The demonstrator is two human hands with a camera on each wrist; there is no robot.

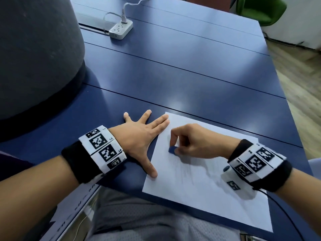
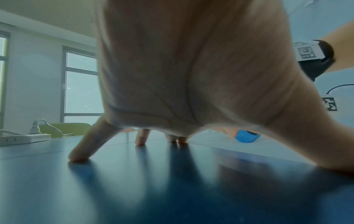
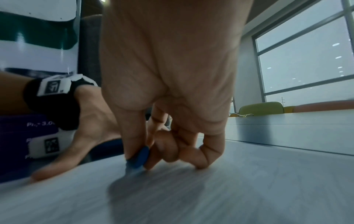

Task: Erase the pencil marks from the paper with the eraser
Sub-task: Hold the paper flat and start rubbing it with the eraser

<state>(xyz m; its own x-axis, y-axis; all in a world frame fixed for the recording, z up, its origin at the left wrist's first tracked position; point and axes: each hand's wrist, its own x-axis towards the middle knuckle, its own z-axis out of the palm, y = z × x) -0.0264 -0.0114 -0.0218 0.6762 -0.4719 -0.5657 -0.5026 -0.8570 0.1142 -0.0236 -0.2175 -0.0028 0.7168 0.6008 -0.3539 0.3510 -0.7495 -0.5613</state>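
A white sheet of paper [image 1: 208, 185] lies near the front edge of the blue table [image 1: 173, 75], with faint grey pencil marks [image 1: 182, 169] in its left middle. My right hand [image 1: 192, 141] pinches a small blue eraser [image 1: 172, 150] between thumb and fingers, its lower end down on the paper. The eraser [image 3: 138, 157] shows the same in the right wrist view, blurred at its tip. My left hand [image 1: 140, 134] lies flat with spread fingers; thumb and two fingertips press the paper's left edge. The eraser [image 2: 246, 136] also shows past that hand.
A white power strip [image 1: 120, 29] with a plugged cable sits at the table's far left. A large dark grey rounded object [image 1: 34, 58] stands at the left. A green chair [image 1: 260, 9] is beyond the far right corner. My lap is below the table's front edge.
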